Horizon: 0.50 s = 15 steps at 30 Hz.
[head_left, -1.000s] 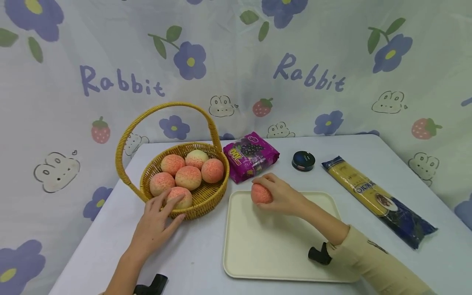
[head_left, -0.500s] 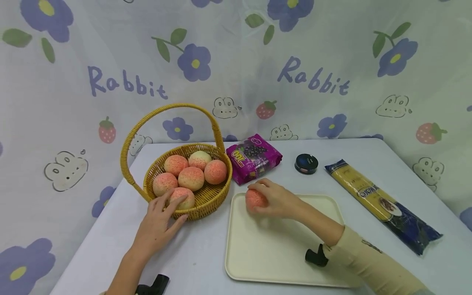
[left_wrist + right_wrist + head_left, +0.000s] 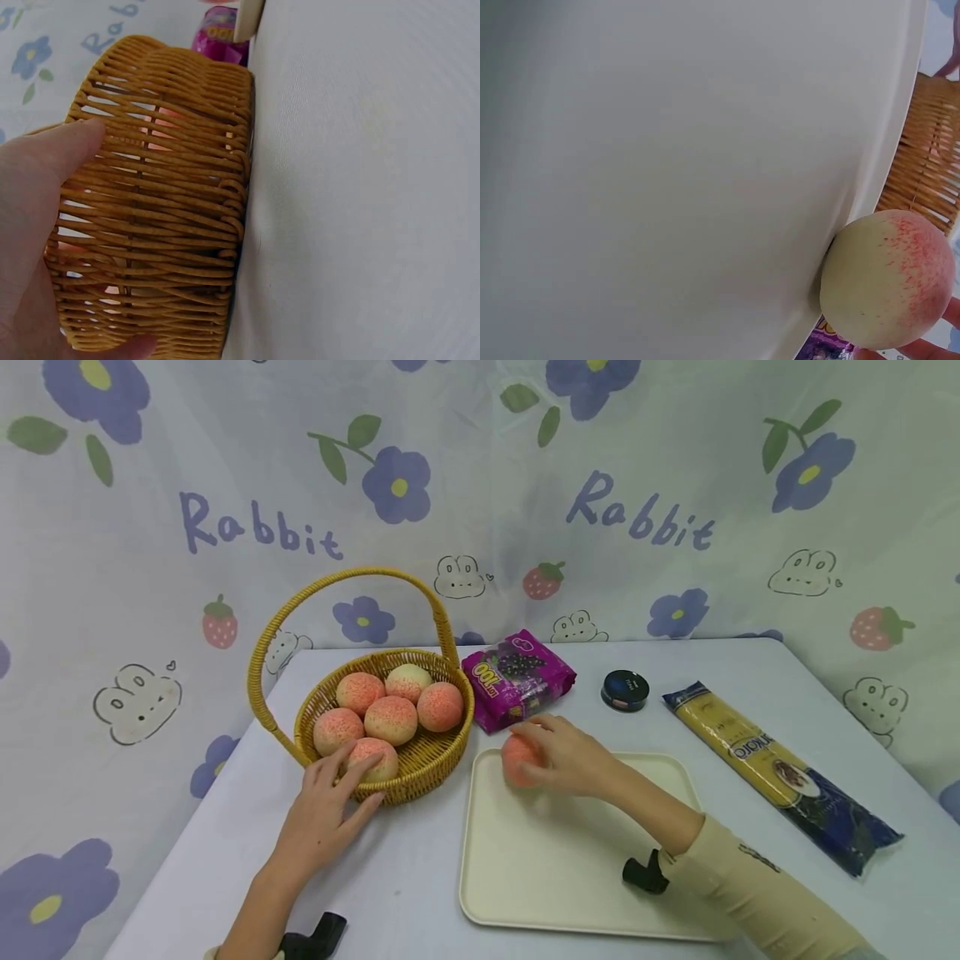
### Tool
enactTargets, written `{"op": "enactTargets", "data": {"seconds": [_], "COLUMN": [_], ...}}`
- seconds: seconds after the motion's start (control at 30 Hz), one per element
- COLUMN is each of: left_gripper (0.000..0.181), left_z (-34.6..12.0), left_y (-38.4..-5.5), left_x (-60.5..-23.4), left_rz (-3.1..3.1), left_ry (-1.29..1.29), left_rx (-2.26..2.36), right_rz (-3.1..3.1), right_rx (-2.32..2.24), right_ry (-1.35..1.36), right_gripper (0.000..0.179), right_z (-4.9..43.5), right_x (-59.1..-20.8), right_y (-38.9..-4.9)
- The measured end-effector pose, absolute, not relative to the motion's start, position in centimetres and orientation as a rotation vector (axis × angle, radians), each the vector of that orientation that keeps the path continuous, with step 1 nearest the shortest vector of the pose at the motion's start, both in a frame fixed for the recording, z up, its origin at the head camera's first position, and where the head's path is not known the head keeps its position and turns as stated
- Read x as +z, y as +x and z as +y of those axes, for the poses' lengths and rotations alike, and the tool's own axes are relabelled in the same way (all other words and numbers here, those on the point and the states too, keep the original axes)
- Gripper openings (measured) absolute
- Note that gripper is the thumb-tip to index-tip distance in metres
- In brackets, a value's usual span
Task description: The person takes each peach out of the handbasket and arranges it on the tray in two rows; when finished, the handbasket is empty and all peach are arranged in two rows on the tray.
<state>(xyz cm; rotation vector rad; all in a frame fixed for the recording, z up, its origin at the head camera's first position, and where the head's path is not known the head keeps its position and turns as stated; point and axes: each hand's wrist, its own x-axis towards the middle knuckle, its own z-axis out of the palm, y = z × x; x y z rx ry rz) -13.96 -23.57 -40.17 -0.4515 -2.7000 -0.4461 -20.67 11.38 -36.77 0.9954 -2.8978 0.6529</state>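
Observation:
At the far left corner of the cream tray (image 3: 570,860) sits a pink peach (image 3: 520,762). My right hand (image 3: 573,760) has its fingers and thumb curled around it. The right wrist view shows the pale, red-speckled peach (image 3: 885,281) on the tray by its rim, with fingertips behind it. My left hand (image 3: 318,818) grips the near rim of the yellow wicker basket (image 3: 420,785), its fingers reaching over onto a peach (image 3: 372,760). From the left wrist, my thumb (image 3: 79,142) lies against the outside of the woven wall (image 3: 165,210). Several speckled peaches (image 3: 391,720) lie in the basket.
Behind the tray lie a purple grape-print snack bag (image 3: 517,681) and a small round dark tin (image 3: 625,690). A long yellow-and-blue packet (image 3: 780,772) slants along the right. The basket's tall handle (image 3: 352,572) arches up in front of a printed cloth backdrop (image 3: 480,485).
The right hand has brought the peach slightly left and down onto the tray's corner, and more of the peach now shows beside the fingers. The left hand keeps its place on the basket.

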Motion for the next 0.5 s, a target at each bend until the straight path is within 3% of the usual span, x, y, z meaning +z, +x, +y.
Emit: {"op": "enactTargets", "data": {"seconds": [0.5], "left_gripper": [0.056], "left_z": [-23.4], "left_y": [-13.9], "left_x": [-40.2], "left_rz": [-2.710], "left_ry": [-0.441], "left_rx": [-0.411], "right_rz": [-2.807], "right_rx": [0.531], "right_ry": [1.009], "right_gripper": [0.049], "right_z": [9.8], "right_x": [-36.4], "right_y": [-21.3]}}
